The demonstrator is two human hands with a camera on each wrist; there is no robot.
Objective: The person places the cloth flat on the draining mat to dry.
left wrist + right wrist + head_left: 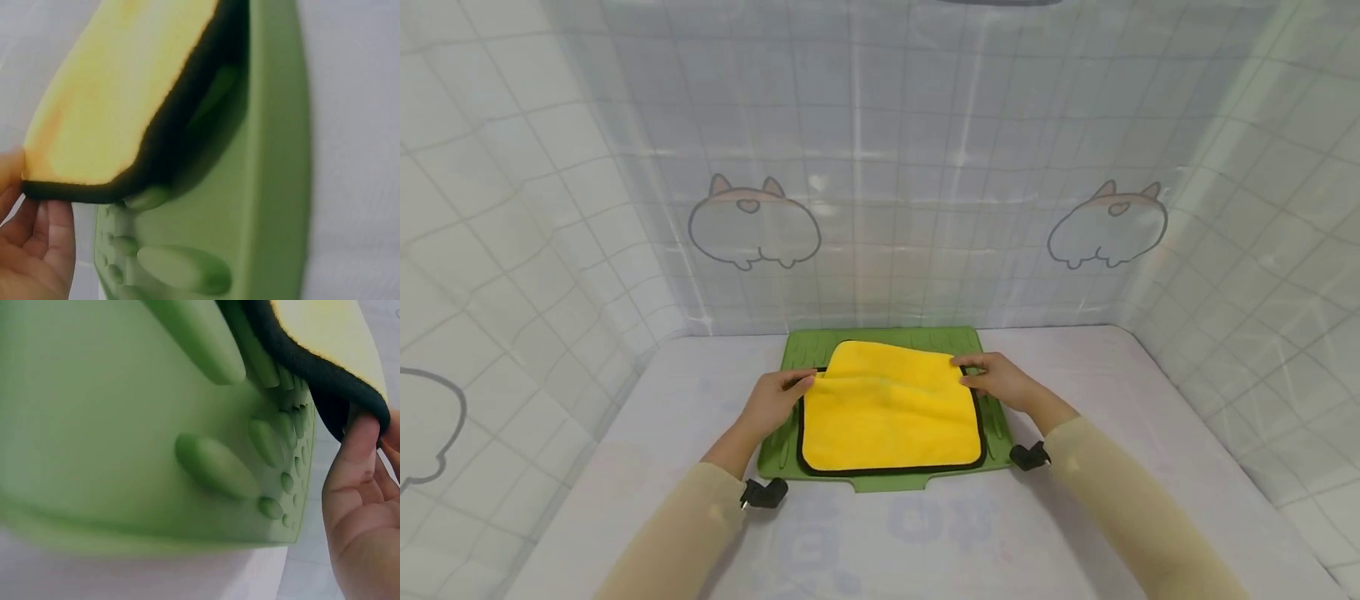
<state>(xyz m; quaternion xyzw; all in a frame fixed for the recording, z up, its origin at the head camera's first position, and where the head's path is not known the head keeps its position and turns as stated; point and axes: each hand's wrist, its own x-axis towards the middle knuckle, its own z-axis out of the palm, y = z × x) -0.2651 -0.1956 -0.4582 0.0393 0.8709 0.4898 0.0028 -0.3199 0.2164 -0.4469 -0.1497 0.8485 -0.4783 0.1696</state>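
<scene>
A yellow cloth [891, 425] with black edging lies over a green ridged tray [891, 482], its far part overlapped by a fold across the middle. My left hand [771, 402] pinches the cloth's edge on the left side, thumb on one face and fingers on the other, as the left wrist view shows near the cloth's corner [75, 162]. On the right, my right hand [1003, 382] pinches the black-edged border [337, 387] between thumb and fingers. There the edge stands raised above the tray's knobs [215, 465].
The tray rests on a pale table [700, 433] with faint printed characters. Tiled-pattern sheeting [917, 167] with cartoon animal drawings rises behind it and on both sides. A small black device [765, 493] is strapped at the left wrist, another [1030, 456] at the right.
</scene>
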